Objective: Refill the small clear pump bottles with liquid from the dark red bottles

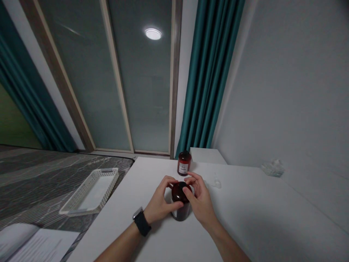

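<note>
The left hand (159,207), a watch (141,222) on its wrist, curves round the near bottle (179,198) from 9 o'clock, clasping it with the thumb across the front and the fingers behind. The right hand (201,203) comes in from 4 o'clock, fingers bent and a little spread, its thumb at the black cap (181,184); I cannot tell whether it pinches the cap.

The near bottle is upright on the white table (147,183). From it, the far bottle (184,163), brown-red with a white label, stands at 12 o'clock, just beyond the right fingertips. A small clear item (217,182), too faint to make out, lies at 2 o'clock. A clear box (272,169) sits between 2 and 3, well apart. A white box (207,155) is at 1, by the table's far edge.

Off the table, a white basket (95,194) rests at 9 o'clock and an open book (54,242) at 8. Farther out, a teal curtain (211,72) hangs at 12, with glass doors (144,83) at 11.
</note>
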`<state>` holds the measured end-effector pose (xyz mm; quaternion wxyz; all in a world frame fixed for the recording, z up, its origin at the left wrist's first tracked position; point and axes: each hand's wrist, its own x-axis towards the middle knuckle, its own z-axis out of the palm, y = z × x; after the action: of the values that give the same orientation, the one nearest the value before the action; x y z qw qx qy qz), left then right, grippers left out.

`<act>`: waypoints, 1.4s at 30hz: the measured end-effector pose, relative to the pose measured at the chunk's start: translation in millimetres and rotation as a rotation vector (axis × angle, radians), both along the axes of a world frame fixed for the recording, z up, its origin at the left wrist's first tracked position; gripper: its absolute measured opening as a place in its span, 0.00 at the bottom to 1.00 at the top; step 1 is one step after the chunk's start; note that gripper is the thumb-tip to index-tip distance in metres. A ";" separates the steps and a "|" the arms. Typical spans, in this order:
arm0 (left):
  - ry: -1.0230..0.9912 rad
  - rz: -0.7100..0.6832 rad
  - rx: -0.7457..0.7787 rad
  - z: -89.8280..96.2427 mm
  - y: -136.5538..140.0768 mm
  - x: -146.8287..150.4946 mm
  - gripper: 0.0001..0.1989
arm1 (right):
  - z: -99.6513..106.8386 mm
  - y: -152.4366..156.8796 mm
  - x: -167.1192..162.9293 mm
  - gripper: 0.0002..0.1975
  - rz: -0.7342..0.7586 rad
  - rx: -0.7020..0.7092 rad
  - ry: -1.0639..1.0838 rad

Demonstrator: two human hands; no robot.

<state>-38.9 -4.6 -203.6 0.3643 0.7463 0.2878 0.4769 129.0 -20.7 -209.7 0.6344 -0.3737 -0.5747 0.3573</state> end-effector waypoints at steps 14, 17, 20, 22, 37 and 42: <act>0.028 -0.040 0.116 1.9 0.1 -2.0 0.26 | -0.5 -7.2 0.2 0.23 -0.014 -0.001 -0.081; 0.038 -0.044 0.124 2.5 -0.3 -2.1 0.26 | -0.2 -7.2 1.8 0.22 -0.009 0.014 -0.101; 0.038 -0.040 0.124 1.5 -0.6 -2.5 0.25 | 0.7 -7.5 3.1 0.22 0.040 0.005 -0.104; 0.042 -0.040 0.125 0.6 -0.6 -2.7 0.25 | 1.2 -7.7 3.3 0.22 0.040 0.005 -0.102; 0.054 -0.024 0.107 4.8 -1.5 -1.8 0.23 | 5.5 -10.9 3.9 0.18 0.016 0.014 -0.070; 0.048 -0.026 0.114 5.4 -1.4 -1.8 0.23 | 6.1 -11.3 5.0 0.13 0.021 0.025 -0.085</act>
<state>-40.7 -6.1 -198.2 0.3205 0.7807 0.2591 0.4697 134.0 -31.9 -203.6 0.6104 -0.3744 -0.6095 0.3404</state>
